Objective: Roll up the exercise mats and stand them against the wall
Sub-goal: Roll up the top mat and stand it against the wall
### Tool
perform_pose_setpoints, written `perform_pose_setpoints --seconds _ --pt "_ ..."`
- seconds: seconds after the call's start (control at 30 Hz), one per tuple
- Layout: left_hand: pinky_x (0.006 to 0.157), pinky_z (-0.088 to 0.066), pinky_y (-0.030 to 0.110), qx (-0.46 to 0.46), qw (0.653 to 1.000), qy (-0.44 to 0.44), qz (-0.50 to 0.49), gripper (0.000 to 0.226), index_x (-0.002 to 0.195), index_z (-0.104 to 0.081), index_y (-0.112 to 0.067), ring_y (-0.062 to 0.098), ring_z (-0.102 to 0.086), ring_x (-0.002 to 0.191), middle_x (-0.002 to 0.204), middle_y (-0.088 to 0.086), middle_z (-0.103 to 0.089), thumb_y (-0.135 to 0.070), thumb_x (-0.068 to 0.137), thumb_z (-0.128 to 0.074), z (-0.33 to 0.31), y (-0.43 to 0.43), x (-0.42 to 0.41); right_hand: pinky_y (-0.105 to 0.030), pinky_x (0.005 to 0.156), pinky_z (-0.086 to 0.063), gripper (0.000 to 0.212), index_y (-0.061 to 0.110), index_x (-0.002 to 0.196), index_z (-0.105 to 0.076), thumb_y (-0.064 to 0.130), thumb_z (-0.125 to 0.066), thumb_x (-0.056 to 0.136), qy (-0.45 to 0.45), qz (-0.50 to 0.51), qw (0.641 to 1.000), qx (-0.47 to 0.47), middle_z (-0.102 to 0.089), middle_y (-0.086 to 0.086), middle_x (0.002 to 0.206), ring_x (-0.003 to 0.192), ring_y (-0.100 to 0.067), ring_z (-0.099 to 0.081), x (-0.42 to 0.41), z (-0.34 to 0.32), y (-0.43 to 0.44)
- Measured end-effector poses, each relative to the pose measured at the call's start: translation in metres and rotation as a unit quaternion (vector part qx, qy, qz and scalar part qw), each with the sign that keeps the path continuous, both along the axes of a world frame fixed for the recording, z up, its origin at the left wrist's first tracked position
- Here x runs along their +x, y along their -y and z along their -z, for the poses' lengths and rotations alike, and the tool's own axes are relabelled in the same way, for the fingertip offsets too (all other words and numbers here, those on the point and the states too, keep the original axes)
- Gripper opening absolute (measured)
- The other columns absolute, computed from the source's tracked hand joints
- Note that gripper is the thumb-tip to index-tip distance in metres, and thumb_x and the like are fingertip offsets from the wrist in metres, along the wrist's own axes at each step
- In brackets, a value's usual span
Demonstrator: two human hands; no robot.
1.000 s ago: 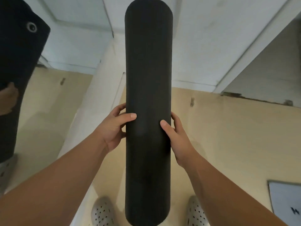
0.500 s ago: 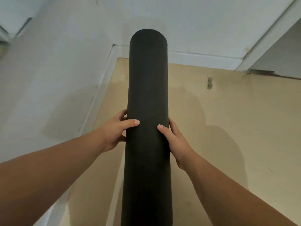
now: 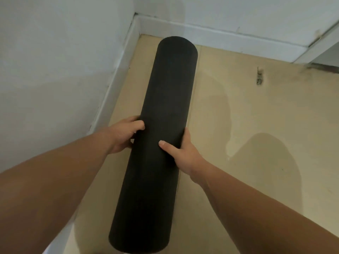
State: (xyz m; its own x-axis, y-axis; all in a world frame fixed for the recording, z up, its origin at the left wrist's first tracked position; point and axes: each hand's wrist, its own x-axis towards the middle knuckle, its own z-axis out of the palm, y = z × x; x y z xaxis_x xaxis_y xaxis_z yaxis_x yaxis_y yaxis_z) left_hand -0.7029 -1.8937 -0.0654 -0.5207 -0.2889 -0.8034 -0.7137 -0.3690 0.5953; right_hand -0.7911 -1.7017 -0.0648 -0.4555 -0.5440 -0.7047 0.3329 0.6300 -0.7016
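1 rolled black exercise mat (image 3: 165, 125) over the beige floor (image 3: 256, 143), long axis running 6 to 12 o'clock, far end toward the room corner at 12. Can't tell if that end touches the floor. 2 hands mid-length: left hand (image 3: 122, 134) at the roll's 9 o'clock, right hand (image 3: 183, 153) at 3, each grip wrapped round the mat. Side wall (image 3: 55, 61) with baseboard (image 3: 117, 85) at 9-10, back wall (image 3: 238, 15) at 12-1. 1 small dark mark (image 3: 259, 76) at 1, unclear.

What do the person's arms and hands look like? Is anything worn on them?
The left forearm and right forearm are bare to the frame edge; no sleeves show. The left hand and right hand wear no visible gloves, rings, watch or bands.
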Motion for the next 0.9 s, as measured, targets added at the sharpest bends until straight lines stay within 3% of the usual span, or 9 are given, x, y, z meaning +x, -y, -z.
perform_pose_setpoints --seconds 0.1,0.23,0.33,0.43,0.53,0.63,0.7,0.8,0.9 --pt "0.089 -0.052 0.043 -0.122 0.992 0.015 0.0 0.057 0.15 -0.039 -0.037 0.019 -0.058 0.111 0.128 -0.002 -0.056 -0.018 0.099 -0.056 -0.002 0.009 0.009 -0.045 0.113 -0.045 0.116 0.039 0.161 0.006 0.061 -0.076 0.084 -0.06 -0.008 0.998 0.032 -0.042 0.003 0.158 0.138 -0.026 -0.05 0.017 0.003 0.023" --pt "0.069 -0.052 0.028 -0.22 0.975 -0.004 0.016 0.056 0.151 -0.037 -0.042 0.011 -0.06 0.096 0.123 -0.005 -0.055 -0.014 0.104 -0.048 -0.01 -0.002 0.012 -0.046 0.113 -0.046 0.121 0.04 0.162 -0.004 0.07 -0.08 0.072 -0.103 0.062 0.992 0.04 -0.042 0.007 0.157 0.141 -0.025 -0.048 0.033 0.004 0.019" --pt "0.085 -0.057 0.035 -0.261 0.965 0.004 0.029 0.051 0.151 -0.037 -0.042 0.014 -0.063 0.1 0.135 0.002 -0.055 -0.021 0.106 -0.046 -0.01 -0.009 0.016 -0.048 0.114 -0.046 0.123 0.046 0.16 -0.011 0.069 -0.086 0.065 -0.042 0.106 0.993 0.015 -0.044 0.01 0.154 0.139 -0.022 -0.048 0.043 0.01 0.009" --pt "0.107 -0.048 0.046 -0.251 0.967 0.004 0.048 0.068 0.157 -0.029 -0.037 0.022 -0.057 0.124 0.147 0.001 -0.05 -0.039 0.097 -0.063 -0.009 -0.012 0.021 -0.044 0.112 -0.046 0.141 0.05 0.16 0.0 0.058 -0.096 0.056 -0.005 0.067 0.998 0.007 -0.042 0.015 0.145 0.13 -0.015 -0.048 0.056 0.009 0.002" --pt "0.108 -0.048 0.049 -0.215 0.977 -0.005 -0.002 0.082 0.158 -0.029 -0.034 0.024 -0.055 0.127 0.147 -0.002 -0.049 -0.039 0.089 -0.073 -0.009 -0.012 0.022 -0.046 0.111 -0.049 0.146 0.049 0.16 0.004 0.051 -0.098 0.057 -0.012 0.061 0.998 0.013 -0.044 0.014 0.144 0.128 -0.017 -0.05 0.065 0.013 0.007" --pt "0.108 -0.047 0.041 -0.24 0.97 -0.017 -0.041 0.076 0.156 -0.033 -0.033 0.023 -0.055 0.128 0.15 -0.001 -0.049 -0.039 0.09 -0.071 -0.008 -0.012 0.019 -0.047 0.109 -0.05 0.142 0.049 0.161 0.002 0.046 -0.098 0.059 -0.014 0.074 0.997 -0.003 -0.047 0.01 0.148 0.129 -0.019 -0.053 0.058 0.016 0.024" --pt "0.101 -0.044 0.031 -0.36 0.933 0.012 -0.013 0.063 0.153 -0.041 -0.028 0.019 -0.053 0.125 0.148 -0.001 -0.049 -0.033 0.096 -0.067 -0.015 -0.01 0.017 -0.039 0.106 -0.051 0.14 0.047 0.162 0.002 0.044 -0.097 0.062 -0.012 0.072 0.997 -0.025 -0.048 0.009 0.148 0.125 -0.016 -0.054 0.049 0.014 0.044" --pt "0.104 -0.046 0.04 -0.565 0.821 0.044 0.071 0.048 0.141 -0.057 -0.02 0.023 -0.054 0.122 0.14 0.004 -0.056 -0.028 0.094 -0.066 -0.024 0.004 0.018 -0.032 0.098 -0.047 0.137 0.041 0.163 0.006 0.044 -0.094 0.069 -0.011 0.068 0.997 -0.035 -0.047 0.004 0.15 0.124 -0.018 -0.052 0.04 0.015 0.084" --pt "0.118 -0.034 0.044 -0.538 0.834 0.053 0.109 0.048 0.148 -0.051 -0.021 0.026 -0.041 0.141 0.155 0.004 -0.045 -0.033 0.102 -0.053 -0.022 0.016 0.021 -0.038 0.108 -0.047 0.13 0.039 0.163 0.009 0.048 -0.087 0.076 -0.022 0.07 0.997 -0.03 -0.044 -0.002 0.156 0.135 -0.024 -0.05 0.037 0.019 0.123"
